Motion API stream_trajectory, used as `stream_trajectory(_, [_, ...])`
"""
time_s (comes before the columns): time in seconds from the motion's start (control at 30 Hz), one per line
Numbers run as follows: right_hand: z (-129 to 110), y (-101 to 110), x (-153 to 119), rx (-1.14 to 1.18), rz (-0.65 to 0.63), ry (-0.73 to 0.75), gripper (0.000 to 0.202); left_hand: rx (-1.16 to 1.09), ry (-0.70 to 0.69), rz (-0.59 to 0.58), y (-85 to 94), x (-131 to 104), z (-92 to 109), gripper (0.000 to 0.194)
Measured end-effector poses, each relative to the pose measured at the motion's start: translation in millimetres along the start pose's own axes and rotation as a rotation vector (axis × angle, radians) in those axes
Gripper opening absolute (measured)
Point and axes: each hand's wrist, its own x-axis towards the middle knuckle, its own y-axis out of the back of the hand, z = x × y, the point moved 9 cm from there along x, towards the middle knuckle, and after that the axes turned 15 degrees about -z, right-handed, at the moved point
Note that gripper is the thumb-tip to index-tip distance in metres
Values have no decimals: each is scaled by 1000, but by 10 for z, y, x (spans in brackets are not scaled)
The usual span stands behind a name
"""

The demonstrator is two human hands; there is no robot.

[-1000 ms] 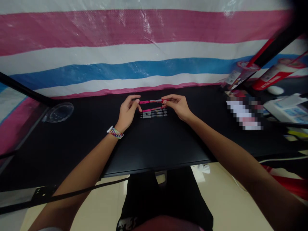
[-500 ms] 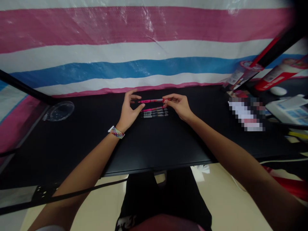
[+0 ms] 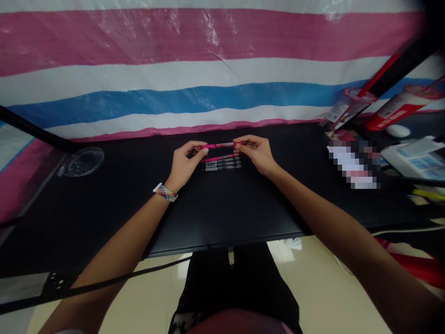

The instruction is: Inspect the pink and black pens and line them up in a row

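A pink pen (image 3: 221, 145) with a clear barrel is held level between my two hands, just above the black table. My left hand (image 3: 185, 162) pinches its left end between thumb and fingers. At the other end, my right hand (image 3: 256, 153) grips it in the same way, with the fingertips covering that tip. Below the held pen, several pens lie side by side in a row: a pink pen (image 3: 217, 158) at the back and grey pens (image 3: 222, 165) in front of it. A colourful woven band is on my left wrist.
The black table (image 3: 222, 213) meets a striped plastic sheet (image 3: 194, 99) at its back. A clear plastic lid (image 3: 85, 161) lies at the left. On the right stand a cup (image 3: 347, 109) and a red-and-white cup (image 3: 396, 111), near a white mouse (image 3: 398, 131).
My left hand has closed its fingers on the left end of the pink pen. Before, that hand was open beside it. My right hand keeps its hold almost unmoved.
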Motion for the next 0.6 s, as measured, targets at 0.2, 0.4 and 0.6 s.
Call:
stream_trajectory(0.2, [-23,-31,-13,-16,-16,-22,21,56,-54,45,25,-24,-10,14])
stream_trajectory(0.4, [37,-25,-3,46,-19,-50,27,89,-90,77,55,-47,123,11])
stream_trajectory(0.6, [54,-136,-9,227,-108,-104,30,30,-87,88,47,-39,142,14])
